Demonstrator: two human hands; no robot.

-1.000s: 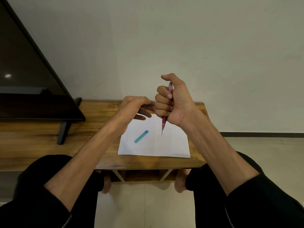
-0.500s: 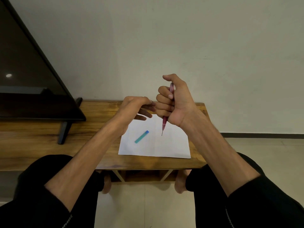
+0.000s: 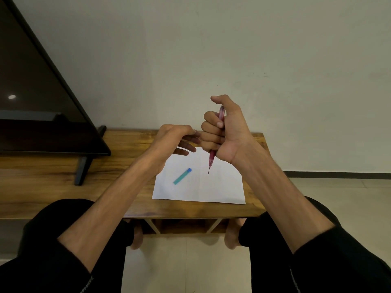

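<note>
Pencil point(image 3: 212, 157) is gripped tip-down by right hand point(image 3: 228, 132), left hand point(image 3: 169, 138) relaxed at nine o'clock; cap point(image 3: 221, 108) is best pressed squarely.

Low wooden table point(image 3: 53, 182), white paper sheet point(image 3: 222, 188) near right end, television point(image 3: 31, 106) standing at left

Your teal plastic tube point(image 3: 182, 176) lies on the white paper sheet point(image 3: 222, 187), left of the red mechanical pencil point(image 3: 211, 158), right of the black television point(image 3: 42, 102).

White sheet of paper point(image 3: 222, 187) near the wooden desk's point(image 3: 53, 187) front right corner, teal lead case point(image 3: 182, 176) lying slantwise on its left half, dark television point(image 3: 31, 92) standing at the desk's left end
</note>
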